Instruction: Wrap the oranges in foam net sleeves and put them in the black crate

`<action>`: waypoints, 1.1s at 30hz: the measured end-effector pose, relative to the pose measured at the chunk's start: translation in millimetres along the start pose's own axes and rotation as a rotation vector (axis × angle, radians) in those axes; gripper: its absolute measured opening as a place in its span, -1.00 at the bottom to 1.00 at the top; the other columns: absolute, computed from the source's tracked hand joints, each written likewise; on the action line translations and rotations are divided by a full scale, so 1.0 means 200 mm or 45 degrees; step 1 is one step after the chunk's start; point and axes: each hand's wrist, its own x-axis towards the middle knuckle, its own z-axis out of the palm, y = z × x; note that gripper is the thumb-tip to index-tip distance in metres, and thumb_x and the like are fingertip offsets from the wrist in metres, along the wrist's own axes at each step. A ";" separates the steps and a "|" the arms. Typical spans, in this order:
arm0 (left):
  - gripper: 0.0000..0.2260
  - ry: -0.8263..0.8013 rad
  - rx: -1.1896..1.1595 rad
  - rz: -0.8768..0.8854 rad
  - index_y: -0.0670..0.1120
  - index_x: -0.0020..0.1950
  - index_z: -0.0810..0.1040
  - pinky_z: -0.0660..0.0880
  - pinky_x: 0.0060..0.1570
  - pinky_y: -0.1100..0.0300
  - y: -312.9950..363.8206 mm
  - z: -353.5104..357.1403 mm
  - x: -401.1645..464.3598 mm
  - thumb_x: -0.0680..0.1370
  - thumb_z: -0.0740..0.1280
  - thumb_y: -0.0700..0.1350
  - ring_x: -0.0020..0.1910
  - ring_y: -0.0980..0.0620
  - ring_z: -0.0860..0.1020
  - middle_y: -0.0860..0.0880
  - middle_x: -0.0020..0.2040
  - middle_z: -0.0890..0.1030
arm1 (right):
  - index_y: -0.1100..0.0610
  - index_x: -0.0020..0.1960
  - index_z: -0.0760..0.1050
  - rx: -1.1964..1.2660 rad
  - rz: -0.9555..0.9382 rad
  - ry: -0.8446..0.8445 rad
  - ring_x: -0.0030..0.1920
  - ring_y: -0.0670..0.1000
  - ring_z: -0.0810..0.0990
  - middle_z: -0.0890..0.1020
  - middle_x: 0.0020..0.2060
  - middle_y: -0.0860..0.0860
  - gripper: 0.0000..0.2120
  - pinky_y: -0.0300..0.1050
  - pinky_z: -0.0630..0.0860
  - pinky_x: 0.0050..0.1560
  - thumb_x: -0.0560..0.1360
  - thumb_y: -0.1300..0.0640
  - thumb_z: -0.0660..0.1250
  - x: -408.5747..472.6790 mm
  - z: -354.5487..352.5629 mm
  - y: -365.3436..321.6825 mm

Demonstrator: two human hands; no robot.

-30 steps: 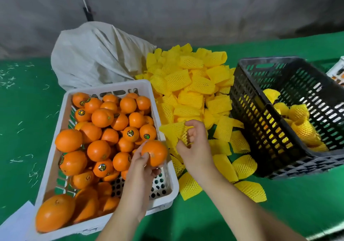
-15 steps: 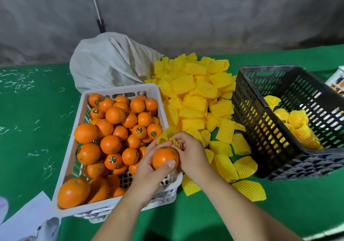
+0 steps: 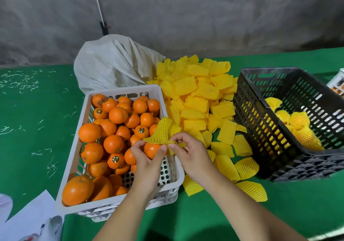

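Note:
My left hand [image 3: 147, 163] grips an orange [image 3: 151, 150] over the right edge of the white crate [image 3: 119, 202], which holds several loose oranges [image 3: 113, 144]. A yellow foam net sleeve [image 3: 162, 131] rests on top of that orange, and my right hand [image 3: 189, 153] pinches the sleeve's lower edge, thumb and fingers spreading its mouth. To the right stands the black crate [image 3: 260, 129], with several wrapped oranges [image 3: 299, 127] inside. A heap of empty yellow sleeves [image 3: 199, 95] lies between the two crates.
A grey woven sack [image 3: 111, 64] sits behind the white crate against a grey wall. White paper and a plastic bag [image 3: 31, 222] lie at the lower left. Green cloth [image 3: 37, 129] covers the table, with white shreds scattered on the left. A box corner [image 3: 337, 82] shows at far right.
My hands came together: the left brought the orange toward the sleeve, and the right set the sleeve on top of it and now pinches its mouth. The view shifted left and down.

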 end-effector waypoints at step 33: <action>-0.80 0.237 0.486 0.604 -0.05 0.27 0.68 0.45 0.17 0.43 -0.01 0.05 -0.04 0.71 0.30 -0.19 0.21 0.18 0.56 0.01 0.14 0.59 | -0.20 0.30 0.21 -0.046 0.026 0.318 0.07 -0.30 0.52 0.40 0.12 -0.17 -0.32 -0.42 0.51 -0.19 0.36 -0.12 0.57 0.02 0.13 0.10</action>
